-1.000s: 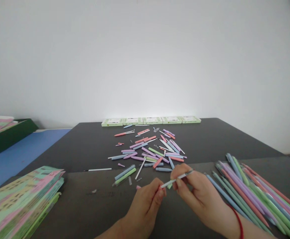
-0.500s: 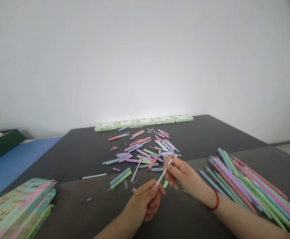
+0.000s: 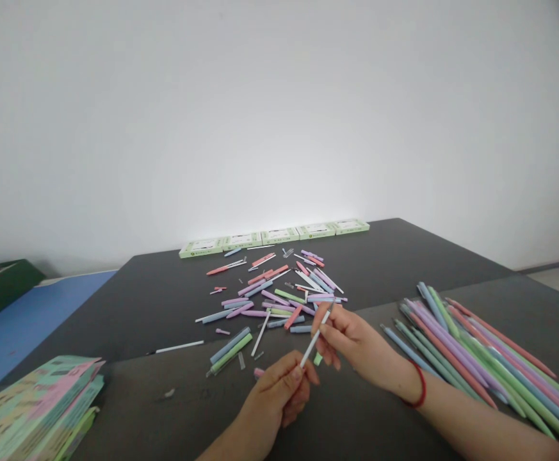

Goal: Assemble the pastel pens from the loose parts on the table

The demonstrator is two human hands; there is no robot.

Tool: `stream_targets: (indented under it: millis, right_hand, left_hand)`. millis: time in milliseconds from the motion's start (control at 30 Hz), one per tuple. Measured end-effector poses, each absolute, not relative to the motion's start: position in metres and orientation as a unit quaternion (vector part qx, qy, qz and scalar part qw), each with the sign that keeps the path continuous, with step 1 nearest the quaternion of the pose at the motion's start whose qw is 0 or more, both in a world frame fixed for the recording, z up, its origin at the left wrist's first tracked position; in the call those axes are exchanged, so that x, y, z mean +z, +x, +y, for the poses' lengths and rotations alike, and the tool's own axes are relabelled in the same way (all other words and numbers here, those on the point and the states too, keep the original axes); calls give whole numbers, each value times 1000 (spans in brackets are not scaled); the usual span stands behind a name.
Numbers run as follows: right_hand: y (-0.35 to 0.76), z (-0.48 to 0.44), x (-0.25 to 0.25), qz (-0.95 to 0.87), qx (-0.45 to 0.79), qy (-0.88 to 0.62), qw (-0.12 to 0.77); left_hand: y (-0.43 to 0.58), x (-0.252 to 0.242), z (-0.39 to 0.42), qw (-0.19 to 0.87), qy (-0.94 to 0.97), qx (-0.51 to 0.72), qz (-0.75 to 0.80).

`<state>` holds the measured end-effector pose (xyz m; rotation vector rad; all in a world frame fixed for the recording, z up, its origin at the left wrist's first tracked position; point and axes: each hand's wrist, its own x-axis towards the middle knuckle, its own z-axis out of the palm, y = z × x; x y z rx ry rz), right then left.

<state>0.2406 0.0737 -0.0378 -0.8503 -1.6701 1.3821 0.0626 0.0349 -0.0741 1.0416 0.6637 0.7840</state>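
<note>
A slim white pen refill [image 3: 314, 342] with a dark tip slants between my two hands. My left hand [image 3: 285, 389] pinches its lower end, fingers curled. Near the tip, the thumb and fingers of my right hand [image 3: 344, 336] close on the upper end. A red band [image 3: 421, 384] circles my right wrist. Just beyond the hands lies a spread of loose pen parts: pastel barrels such as a green one [image 3: 231, 353], a coral piece [image 3: 292, 318] and a loose white refill [image 3: 260, 333]. A small green piece [image 3: 317, 359] shows partly behind my hands.
Assembled-looking pastel pens [image 3: 476, 365] lie bundled at the right. Printed pastel packaging [image 3: 34, 410] is stacked at the near left. Several light-green boxes [image 3: 279, 236] line the far edge of the black table [image 3: 135, 307]. Another white refill [image 3: 178, 347] rests at left, and a dark green box [image 3: 8, 291] stands beyond.
Both hands keep hold of the refill in nearly the same pose, with only a slight shift. The whole view has moved a little.
</note>
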Motion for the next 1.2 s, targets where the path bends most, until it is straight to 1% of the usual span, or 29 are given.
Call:
stream_targets:
  millis: [167, 367, 433, 533, 600, 667, 733, 833, 967, 1067, 1133, 1200]
  right_hand:
    - [240, 75, -40, -657, 547, -323, 406]
    - [240, 77, -41, -645, 572, -315, 396]
    - [241, 77, -40, -648, 576, -308, 392]
    - [244, 74, -34, -672, 559, -286, 393]
    - [247, 70, -28, -708, 520, -261, 400]
    - [250, 64, -19, -760, 452, -237, 402]
    - [252, 57, -9, -815, 370, -216, 391]
    - [251, 48, 4, -871, 271, -197, 359]
    - [248, 40, 12, -907, 195, -171, 332]
    - [245, 39, 13, -912, 169, -169, 333]
    - [244, 40, 12, -906, 170, -175, 346]
    - [243, 42, 10, -898, 187, -195, 346]
  left_hand:
    - [63, -72, 34, 755, 452, 353, 318]
    - [61, -72, 35, 751, 468, 328, 331]
    - [61, -72, 35, 733, 489, 337, 332]
    - [59, -70, 33, 676, 555, 362, 323]
    - [56, -66, 30, 624, 605, 372, 327]
    - [53, -62, 26, 570, 651, 371, 337]
    - [50, -59, 21, 526, 685, 366, 347]
    - [46, -56, 18, 490, 709, 359, 358]
    - [44, -52, 18, 465, 714, 362, 378]
    - [44, -51, 17, 459, 710, 364, 391]
    - [44, -53, 18, 473, 703, 359, 391]
    - [46, -57, 21, 515, 681, 353, 382]
